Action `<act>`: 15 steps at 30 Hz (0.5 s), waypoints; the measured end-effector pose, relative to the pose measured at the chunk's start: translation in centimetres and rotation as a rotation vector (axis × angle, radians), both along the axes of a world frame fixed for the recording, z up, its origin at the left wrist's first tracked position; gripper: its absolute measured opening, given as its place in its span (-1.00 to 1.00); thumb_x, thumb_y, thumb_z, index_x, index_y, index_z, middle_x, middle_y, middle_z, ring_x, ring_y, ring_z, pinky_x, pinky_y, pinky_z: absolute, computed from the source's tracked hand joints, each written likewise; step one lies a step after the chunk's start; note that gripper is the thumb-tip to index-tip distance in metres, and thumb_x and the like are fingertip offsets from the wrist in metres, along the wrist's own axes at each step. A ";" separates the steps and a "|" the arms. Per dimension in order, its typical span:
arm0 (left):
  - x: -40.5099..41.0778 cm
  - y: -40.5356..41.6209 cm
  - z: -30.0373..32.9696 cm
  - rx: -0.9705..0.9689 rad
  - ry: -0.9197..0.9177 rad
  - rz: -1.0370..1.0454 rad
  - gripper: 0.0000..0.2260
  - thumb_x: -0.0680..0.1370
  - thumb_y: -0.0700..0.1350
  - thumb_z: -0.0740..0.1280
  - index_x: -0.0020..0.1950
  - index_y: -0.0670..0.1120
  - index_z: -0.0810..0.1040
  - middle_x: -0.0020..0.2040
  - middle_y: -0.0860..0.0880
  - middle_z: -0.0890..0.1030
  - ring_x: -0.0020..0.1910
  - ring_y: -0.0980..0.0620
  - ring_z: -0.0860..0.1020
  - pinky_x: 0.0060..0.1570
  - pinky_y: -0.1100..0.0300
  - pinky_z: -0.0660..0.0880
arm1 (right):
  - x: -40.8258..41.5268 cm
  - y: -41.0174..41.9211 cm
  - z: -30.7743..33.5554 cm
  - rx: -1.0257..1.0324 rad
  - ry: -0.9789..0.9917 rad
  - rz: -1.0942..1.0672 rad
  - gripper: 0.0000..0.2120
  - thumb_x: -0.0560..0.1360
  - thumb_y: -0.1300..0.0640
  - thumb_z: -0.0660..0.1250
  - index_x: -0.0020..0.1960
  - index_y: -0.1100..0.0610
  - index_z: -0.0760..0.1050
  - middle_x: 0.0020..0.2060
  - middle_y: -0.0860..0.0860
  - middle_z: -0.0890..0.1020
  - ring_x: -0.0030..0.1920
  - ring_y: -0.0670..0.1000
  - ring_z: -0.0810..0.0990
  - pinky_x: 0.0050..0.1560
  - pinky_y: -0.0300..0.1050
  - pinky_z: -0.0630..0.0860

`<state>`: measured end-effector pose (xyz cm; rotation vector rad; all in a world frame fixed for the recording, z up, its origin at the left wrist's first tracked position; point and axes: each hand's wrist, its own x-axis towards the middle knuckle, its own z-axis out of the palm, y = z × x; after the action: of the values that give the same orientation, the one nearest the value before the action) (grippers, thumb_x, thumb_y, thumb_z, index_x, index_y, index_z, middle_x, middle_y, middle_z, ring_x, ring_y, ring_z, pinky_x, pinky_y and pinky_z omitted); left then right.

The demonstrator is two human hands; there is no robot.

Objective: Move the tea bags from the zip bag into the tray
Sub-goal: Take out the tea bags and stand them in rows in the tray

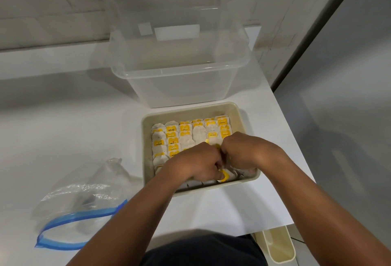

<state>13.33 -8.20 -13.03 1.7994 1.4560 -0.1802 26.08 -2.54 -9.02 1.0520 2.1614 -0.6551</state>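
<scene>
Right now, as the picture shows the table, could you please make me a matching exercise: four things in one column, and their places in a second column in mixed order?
Things:
1. tea bags
2. zip bag
3. clear bin
4. tray

Places:
A. behind the tray, near the wall
B. lying left of the tray, open
C. in rows inside the tray
D. in front of the clear bin, with both hands in it

Pairs: 1-C, 2-B, 3-A, 4-D
</scene>
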 end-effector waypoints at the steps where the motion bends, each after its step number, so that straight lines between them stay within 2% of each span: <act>1: 0.1 0.0 -0.1 0.010 0.030 0.007 -0.71 0.55 0.05 0.39 0.20 -0.07 0.62 0.03 -0.03 0.65 -0.02 -0.01 0.58 -0.02 0.11 0.54 | -0.1 0.0 0.0 0.004 0.005 0.012 -0.75 0.54 0.28 0.24 0.16 0.20 0.61 -0.07 0.13 0.64 -0.20 0.07 0.52 -0.40 -0.23 0.37; 4: 0.7 0.0 -0.6 0.079 0.140 0.045 -0.74 0.53 0.03 0.39 0.13 -0.08 0.60 -0.01 -0.08 0.63 -0.07 -0.09 0.60 -0.14 0.08 0.55 | -0.2 -0.2 -0.5 0.010 -0.018 0.046 -0.76 0.58 0.26 0.22 0.16 0.19 0.61 -0.14 0.08 0.60 -0.17 0.05 0.48 -0.37 -0.22 0.35; 7: 1.1 0.1 -0.5 0.152 0.236 0.073 -0.74 0.54 0.04 0.37 0.15 -0.07 0.59 0.01 -0.10 0.60 -0.11 -0.08 0.58 -0.21 0.11 0.48 | -0.3 -0.4 -1.5 0.040 -0.022 0.047 -0.83 0.58 0.22 0.27 0.09 0.19 0.60 -0.25 0.02 0.53 -0.21 0.04 0.48 -0.42 -0.25 0.26; 9: 1.1 0.2 -0.5 0.182 0.257 0.095 -0.75 0.55 0.03 0.38 0.16 -0.06 0.59 0.04 -0.09 0.59 -0.08 -0.08 0.58 -0.22 0.12 0.43 | -0.5 -0.4 -1.7 0.043 -0.031 0.065 -0.85 0.56 0.23 0.29 0.08 0.19 0.59 -0.31 -0.01 0.47 -0.26 0.02 0.47 -0.44 -0.25 0.25; 11: 1.1 0.5 -0.5 0.210 0.279 0.107 -0.76 0.54 0.02 0.39 0.16 -0.06 0.60 0.06 -0.09 0.59 -0.04 -0.10 0.60 -0.23 0.13 0.40 | -0.6 -0.4 -1.6 0.044 -0.032 0.092 -0.86 0.52 0.24 0.35 0.06 0.19 0.60 -0.36 -0.04 0.41 -0.23 0.03 0.48 -0.44 -0.26 0.27; 15: 1.0 0.8 -0.7 0.211 0.285 0.134 -0.76 0.54 0.02 0.40 0.13 -0.07 0.61 0.04 -0.09 0.59 -0.06 -0.10 0.60 -0.25 0.13 0.39 | -0.8 -0.5 -1.7 0.053 -0.018 0.081 -0.84 0.52 0.19 0.39 0.09 0.19 0.60 -0.33 -0.03 0.47 -0.18 0.03 0.48 -0.41 -0.24 0.31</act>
<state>14.32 -7.43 -13.75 1.8925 1.8506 -0.2292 25.30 -3.06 -10.75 0.9886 2.2039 -0.5523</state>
